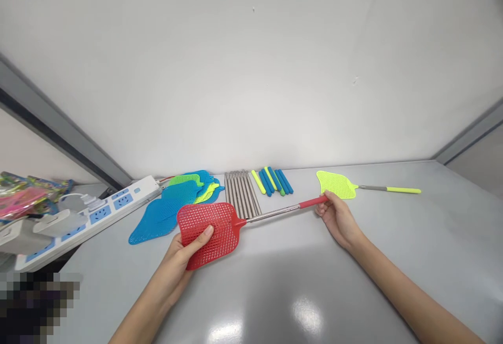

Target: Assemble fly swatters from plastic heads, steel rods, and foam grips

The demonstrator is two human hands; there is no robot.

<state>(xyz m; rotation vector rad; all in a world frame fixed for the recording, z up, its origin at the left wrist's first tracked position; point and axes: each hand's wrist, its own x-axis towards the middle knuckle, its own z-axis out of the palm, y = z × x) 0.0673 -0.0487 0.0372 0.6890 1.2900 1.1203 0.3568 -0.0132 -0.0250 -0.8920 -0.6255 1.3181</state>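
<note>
A red fly swatter [220,231] with a metal rod and a red grip is held up above the table between both hands. My left hand [188,257] is closed on its perforated head, thumb on top and fingers underneath. The end of the red grip is pinched by my right hand [336,218]. Behind the swatter lie a row of metal rods [239,189] and several blue, yellow and green grips [273,180]. Past my right hand rests a yellow fly swatter [338,184] with a yellow grip.
Blue, green and yellow swatter heads [168,210] are piled at the left. A white power strip [147,189] with chargers plugged in runs along the table's left side, beside colourful packaged items [27,197]. A pale wall [267,71] closes off the back of the grey table [275,291].
</note>
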